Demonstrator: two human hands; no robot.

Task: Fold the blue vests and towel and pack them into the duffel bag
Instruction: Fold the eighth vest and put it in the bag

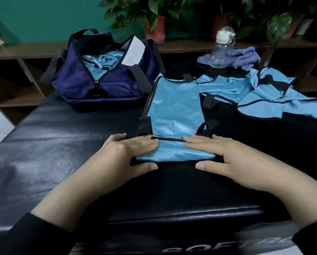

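A light blue vest (pixel 174 107) with black trim lies lengthwise on the black padded mat (pixel 62 144), its near end folded over. My left hand (pixel 128 153) and my right hand (pixel 225 157) both press flat on that folded near end, fingers straight, thumbs at the near edge. The navy duffel bag (pixel 102 83) stands unzipped at the back left with light blue fabric (pixel 102 61) inside. More blue vests (pixel 260 94) lie crumpled at the right. A purple-blue towel (pixel 246 57) lies bunched at the back right.
A clear water bottle (pixel 222 50) with a white lid stands on the towel. A white paper tag (pixel 133 50) sticks out of the bag. Wooden shelves (pixel 25 52) and potted plants (pixel 154 21) line the green back wall.
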